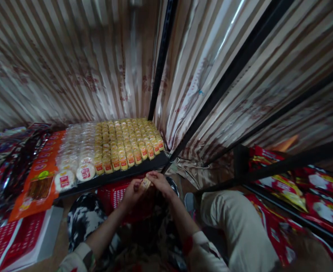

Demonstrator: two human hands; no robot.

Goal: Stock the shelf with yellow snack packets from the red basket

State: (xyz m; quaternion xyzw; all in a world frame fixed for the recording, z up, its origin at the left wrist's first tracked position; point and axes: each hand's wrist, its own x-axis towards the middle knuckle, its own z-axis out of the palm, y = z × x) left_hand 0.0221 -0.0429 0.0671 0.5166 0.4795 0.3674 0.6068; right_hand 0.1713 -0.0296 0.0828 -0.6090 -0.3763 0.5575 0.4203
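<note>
1. One small pale packet (145, 184) is gripped between both hands: its left side is held in the curled fingers of the left hand (134, 194), its upper right end pinched by the right hand (161, 184).
2. Beneath them, a red basket (110, 198) is partly hidden.
3. Beyond, on a black shelf (152, 162), yellow-wrapped packets (127, 147) are lined up in rows; red-orange labels are borne by the front ones, too blurred to be read.
4. Beside these, round white packets (85, 172) are marked with red labels, likewise illegible.
5. Farthest off, striped sheeting (70, 75) is printed with unreadable reddish marks.
</note>
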